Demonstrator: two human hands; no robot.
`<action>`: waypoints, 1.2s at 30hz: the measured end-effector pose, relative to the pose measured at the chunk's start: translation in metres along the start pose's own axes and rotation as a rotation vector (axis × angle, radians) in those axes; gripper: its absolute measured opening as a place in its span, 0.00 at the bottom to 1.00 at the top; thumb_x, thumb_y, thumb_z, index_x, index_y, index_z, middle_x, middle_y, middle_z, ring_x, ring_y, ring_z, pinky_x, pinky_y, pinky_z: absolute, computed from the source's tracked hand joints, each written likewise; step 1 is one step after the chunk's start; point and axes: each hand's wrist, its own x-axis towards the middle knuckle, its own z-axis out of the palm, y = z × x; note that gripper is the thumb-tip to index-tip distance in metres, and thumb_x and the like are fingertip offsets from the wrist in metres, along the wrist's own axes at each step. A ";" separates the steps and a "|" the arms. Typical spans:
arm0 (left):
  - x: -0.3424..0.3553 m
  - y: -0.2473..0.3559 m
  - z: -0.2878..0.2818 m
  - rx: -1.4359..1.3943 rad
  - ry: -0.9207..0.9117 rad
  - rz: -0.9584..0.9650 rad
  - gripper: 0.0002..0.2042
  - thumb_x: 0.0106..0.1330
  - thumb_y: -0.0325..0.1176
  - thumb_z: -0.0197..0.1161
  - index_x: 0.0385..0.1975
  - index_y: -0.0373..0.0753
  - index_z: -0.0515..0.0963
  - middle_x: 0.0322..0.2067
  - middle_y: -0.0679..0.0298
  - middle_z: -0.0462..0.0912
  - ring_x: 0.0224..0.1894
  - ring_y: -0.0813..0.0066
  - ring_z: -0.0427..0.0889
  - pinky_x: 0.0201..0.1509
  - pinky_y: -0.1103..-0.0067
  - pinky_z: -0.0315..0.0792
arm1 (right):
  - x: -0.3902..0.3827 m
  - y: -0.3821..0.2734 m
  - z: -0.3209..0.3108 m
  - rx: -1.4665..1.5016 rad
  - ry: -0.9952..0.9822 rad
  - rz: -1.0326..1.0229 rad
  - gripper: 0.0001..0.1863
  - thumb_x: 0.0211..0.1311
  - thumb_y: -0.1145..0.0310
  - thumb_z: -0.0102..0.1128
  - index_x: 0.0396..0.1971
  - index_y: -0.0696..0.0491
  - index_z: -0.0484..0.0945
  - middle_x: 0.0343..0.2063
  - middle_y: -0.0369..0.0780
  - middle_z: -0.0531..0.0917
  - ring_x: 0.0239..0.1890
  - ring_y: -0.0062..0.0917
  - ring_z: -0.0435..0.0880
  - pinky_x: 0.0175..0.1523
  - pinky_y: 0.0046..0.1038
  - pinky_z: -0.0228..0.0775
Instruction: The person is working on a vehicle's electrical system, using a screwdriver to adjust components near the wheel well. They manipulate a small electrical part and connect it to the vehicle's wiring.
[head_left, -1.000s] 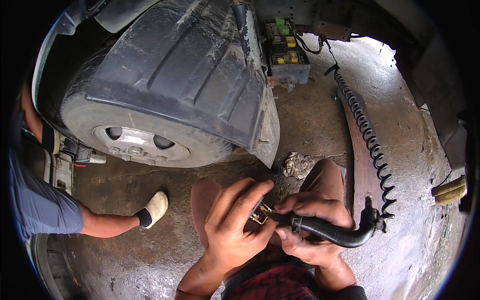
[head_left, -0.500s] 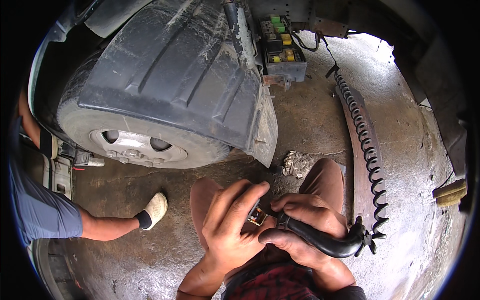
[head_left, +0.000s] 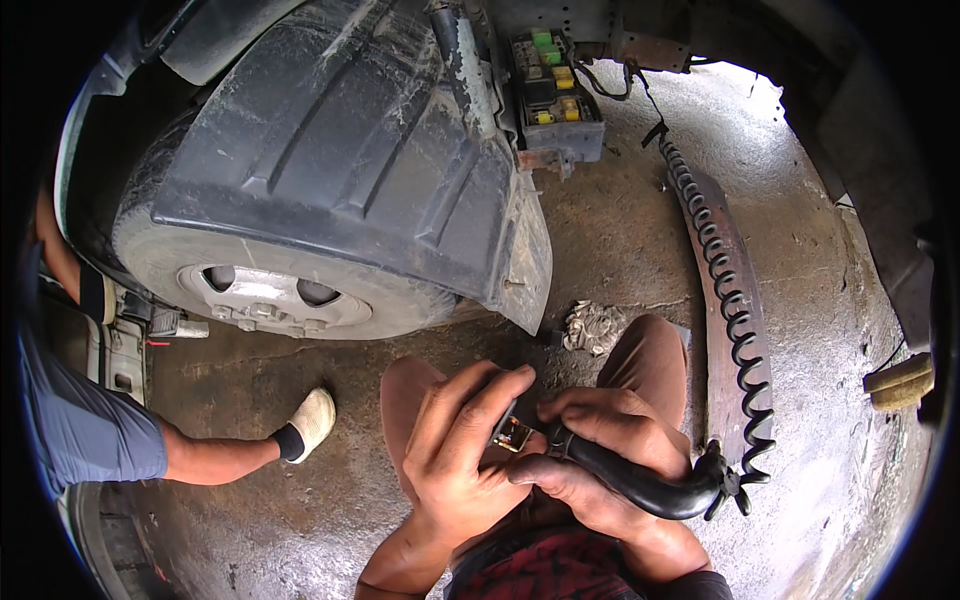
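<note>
My left hand (head_left: 455,455) is closed, thumb and fingers gripping a small open-sided box-shaped electrical part (head_left: 512,433), with coppery metal visible inside. My right hand (head_left: 610,450) wraps round a thick black curved handle (head_left: 645,488); its front end points at the small part. Whether the two touch, I cannot tell. From the handle's rear end a black coiled cord (head_left: 737,325) rises toward the far right. Both hands are held close together above my lap.
A big wheel (head_left: 270,290) under a dark mudguard (head_left: 330,170) fills the far left. Beyond my hands hangs an open fuse box (head_left: 575,135) with green and yellow parts. A plank (head_left: 730,270), a crumpled rag (head_left: 594,328) and a co-worker's leg (head_left: 215,455) lie around me.
The view has shifted very slightly. My hands keep the same hold on the small part and the handle; the fingertips have barely moved.
</note>
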 end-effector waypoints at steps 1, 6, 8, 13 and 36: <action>0.001 0.000 0.001 -0.002 0.007 0.012 0.21 0.60 0.38 0.79 0.52 0.38 0.87 0.48 0.56 0.85 0.43 0.62 0.85 0.43 0.71 0.81 | -0.001 0.000 0.000 0.002 0.011 0.000 0.29 0.49 0.67 0.87 0.46 0.61 0.77 0.39 0.51 0.87 0.40 0.41 0.92 0.42 0.33 0.88; 0.000 0.004 0.001 0.044 0.020 0.026 0.21 0.58 0.36 0.79 0.52 0.38 0.87 0.47 0.56 0.85 0.43 0.62 0.86 0.44 0.71 0.81 | -0.004 0.000 0.000 0.058 0.018 0.034 0.29 0.49 0.68 0.87 0.46 0.62 0.77 0.38 0.50 0.87 0.39 0.41 0.92 0.43 0.34 0.88; 0.000 0.005 0.001 0.026 0.017 0.032 0.22 0.56 0.35 0.80 0.51 0.38 0.87 0.47 0.57 0.85 0.43 0.62 0.86 0.44 0.71 0.81 | -0.005 0.000 0.000 0.008 0.017 0.014 0.29 0.50 0.68 0.86 0.46 0.61 0.77 0.38 0.50 0.87 0.39 0.40 0.92 0.42 0.33 0.88; 0.001 0.005 0.000 0.061 0.027 0.046 0.23 0.53 0.31 0.80 0.51 0.39 0.87 0.47 0.56 0.85 0.43 0.61 0.86 0.44 0.71 0.82 | -0.006 0.002 0.002 -0.009 0.036 -0.007 0.27 0.51 0.68 0.86 0.45 0.61 0.78 0.38 0.50 0.87 0.38 0.39 0.91 0.41 0.33 0.87; -0.002 -0.005 0.011 0.104 -0.004 -0.117 0.22 0.51 0.25 0.80 0.48 0.37 0.86 0.45 0.53 0.86 0.42 0.58 0.87 0.47 0.69 0.82 | -0.013 0.022 0.010 0.002 0.323 0.041 0.21 0.58 0.68 0.82 0.43 0.59 0.78 0.37 0.47 0.88 0.38 0.35 0.90 0.44 0.31 0.84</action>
